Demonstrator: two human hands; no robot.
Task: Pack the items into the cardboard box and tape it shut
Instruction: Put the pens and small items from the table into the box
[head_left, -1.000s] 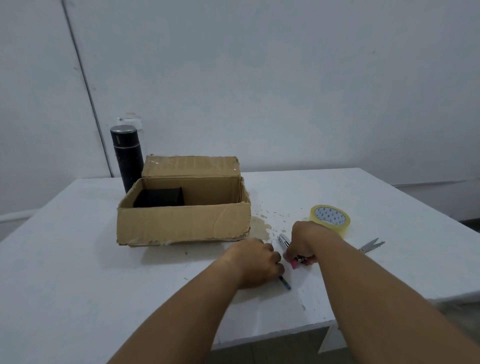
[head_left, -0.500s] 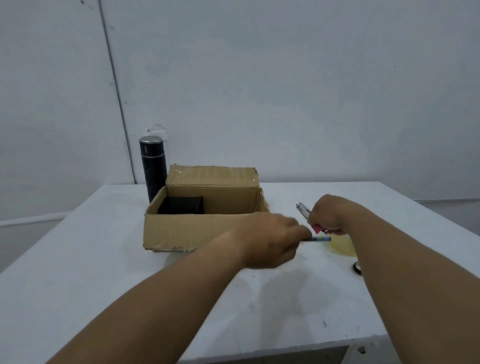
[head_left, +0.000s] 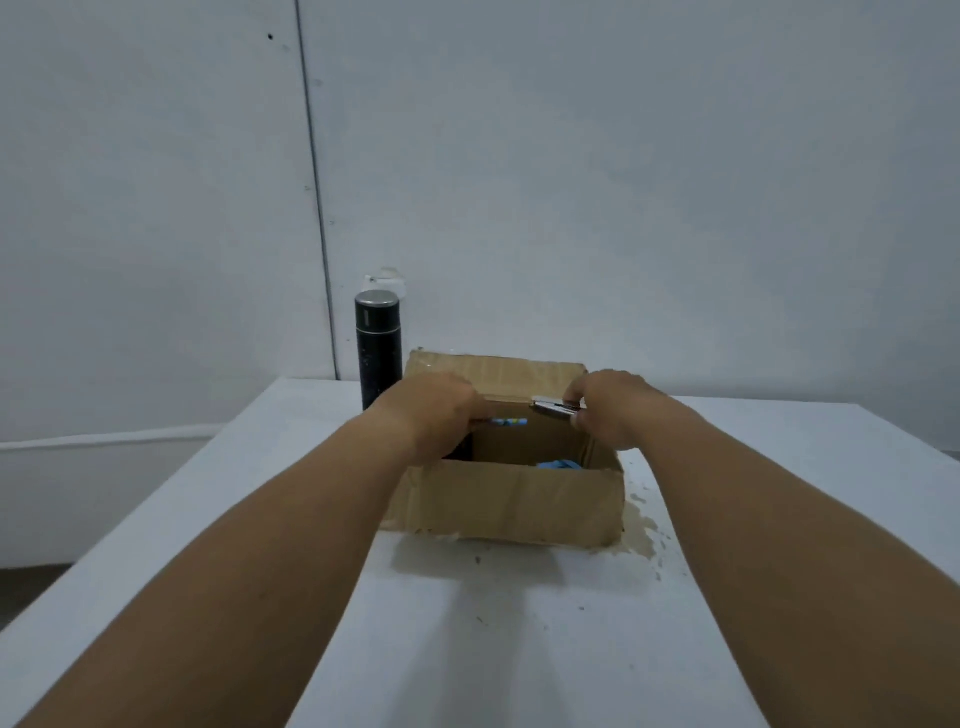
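Packing looks midway to us: our left hand pinches a pen, our right hand grips a metal tool, both above the open cardboard box on the table. Dropping them in, closing, taping remain.

Back end of the pen is buried in the left fingers; right fingers cover most of some metal thing, can't tell what.

Both hands, one second ago low on the table to the right of the box, are now over its open top. The left hand carries the pen, the right hand the metal tool, both lifted from the table.
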